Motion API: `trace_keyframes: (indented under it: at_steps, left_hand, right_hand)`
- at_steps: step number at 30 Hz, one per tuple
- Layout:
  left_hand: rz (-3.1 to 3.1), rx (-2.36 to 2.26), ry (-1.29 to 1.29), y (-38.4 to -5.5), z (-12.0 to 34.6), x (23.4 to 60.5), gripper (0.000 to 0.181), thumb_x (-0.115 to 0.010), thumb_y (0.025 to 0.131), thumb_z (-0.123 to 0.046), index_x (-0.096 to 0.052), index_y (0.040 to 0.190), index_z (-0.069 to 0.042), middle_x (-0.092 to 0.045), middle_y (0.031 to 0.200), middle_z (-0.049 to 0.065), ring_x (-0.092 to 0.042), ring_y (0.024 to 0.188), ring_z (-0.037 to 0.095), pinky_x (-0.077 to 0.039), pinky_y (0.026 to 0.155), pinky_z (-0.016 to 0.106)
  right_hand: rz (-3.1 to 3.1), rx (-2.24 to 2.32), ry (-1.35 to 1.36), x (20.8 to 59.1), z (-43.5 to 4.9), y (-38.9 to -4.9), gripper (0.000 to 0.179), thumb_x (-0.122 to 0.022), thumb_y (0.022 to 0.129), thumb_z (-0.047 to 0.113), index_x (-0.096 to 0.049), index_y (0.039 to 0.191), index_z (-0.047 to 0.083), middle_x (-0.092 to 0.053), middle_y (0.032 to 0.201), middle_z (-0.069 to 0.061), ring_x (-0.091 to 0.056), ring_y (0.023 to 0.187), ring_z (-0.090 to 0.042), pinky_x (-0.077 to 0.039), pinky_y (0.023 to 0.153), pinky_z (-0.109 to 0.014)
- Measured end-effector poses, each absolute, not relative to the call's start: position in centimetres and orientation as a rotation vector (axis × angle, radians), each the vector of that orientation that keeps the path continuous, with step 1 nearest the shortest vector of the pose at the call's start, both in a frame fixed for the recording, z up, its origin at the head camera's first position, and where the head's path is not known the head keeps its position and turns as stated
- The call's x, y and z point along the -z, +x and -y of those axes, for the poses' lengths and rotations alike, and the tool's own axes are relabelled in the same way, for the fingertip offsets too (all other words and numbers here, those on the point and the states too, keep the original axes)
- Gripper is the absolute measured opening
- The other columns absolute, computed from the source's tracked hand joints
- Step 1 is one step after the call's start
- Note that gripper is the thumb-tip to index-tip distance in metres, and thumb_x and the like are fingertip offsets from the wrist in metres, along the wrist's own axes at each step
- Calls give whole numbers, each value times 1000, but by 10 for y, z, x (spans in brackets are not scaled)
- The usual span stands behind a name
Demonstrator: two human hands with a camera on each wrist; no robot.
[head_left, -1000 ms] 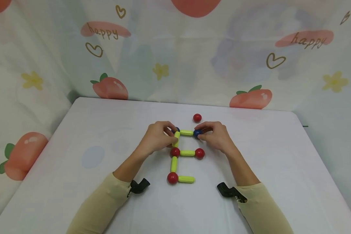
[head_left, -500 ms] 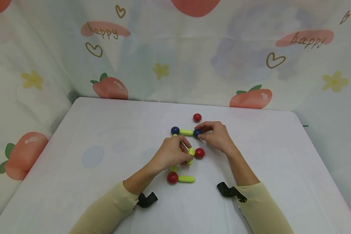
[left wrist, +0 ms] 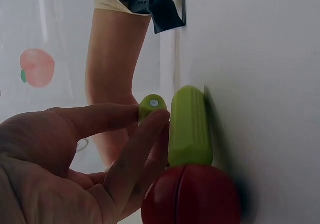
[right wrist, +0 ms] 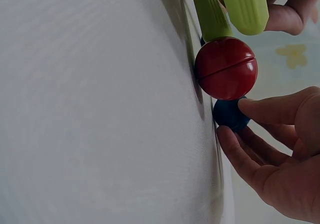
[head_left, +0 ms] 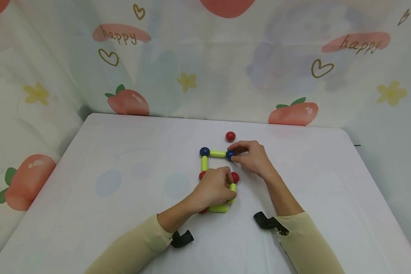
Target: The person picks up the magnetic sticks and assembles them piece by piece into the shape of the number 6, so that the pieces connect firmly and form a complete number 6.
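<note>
My left hand (head_left: 214,187) pinches a yellow-green magnetic rod (head_left: 232,193) between thumb and fingers, its far end close by a red ball (head_left: 235,177). A round metal tip shows on the held rod (left wrist: 153,104) in the left wrist view. My right hand (head_left: 252,159) pinches a blue ball (right wrist: 231,115) at the far right corner of the ball-and-rod figure. A rod (head_left: 217,153) links it to another blue ball (head_left: 204,152), from which a rod (head_left: 204,163) runs down to a red ball (head_left: 202,175), partly hidden by my left hand.
A loose red ball (head_left: 230,136) lies beyond the figure. Nearest me, a rod (head_left: 218,209) joins a mostly hidden red ball (left wrist: 191,196). All rests on a white-covered table (head_left: 123,236), with a printed cloth (head_left: 226,68) behind.
My left hand has come from the figure's far left toward the near right, carrying the rod to the right-hand red ball. My right hand stays at the blue ball.
</note>
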State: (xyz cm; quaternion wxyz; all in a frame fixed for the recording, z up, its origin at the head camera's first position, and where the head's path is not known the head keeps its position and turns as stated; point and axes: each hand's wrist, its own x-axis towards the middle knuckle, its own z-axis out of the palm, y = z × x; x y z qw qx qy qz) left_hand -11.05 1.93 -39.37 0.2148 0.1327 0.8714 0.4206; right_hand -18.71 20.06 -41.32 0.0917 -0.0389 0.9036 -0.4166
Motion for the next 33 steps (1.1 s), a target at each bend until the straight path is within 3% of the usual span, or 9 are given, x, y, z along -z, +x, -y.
trace_keyframes:
  at_steps: [9,33]
  left_hand:
    - [-2480,-1085,373,-109,-31,396,27,-83,81,-7,-61,96,-7,-62,77,4,-59,67,17,-48,54,24]
    - [-2567,-999,344,-107,-37,399,26,-86,84,-13,-62,93,-6,-61,79,4,-58,70,17,-50,54,22]
  right_hand:
    - [-2689,1258,-129,414,-201,-188,30,-74,93,7,-76,122,12,-75,115,-15,-65,115,-32,-47,99,-50]
    - [-2689,1239,-113,413,-200,-186,31,-73,93,7,-75,124,12,-74,117,-16,-65,116,-33,-47,102,-52]
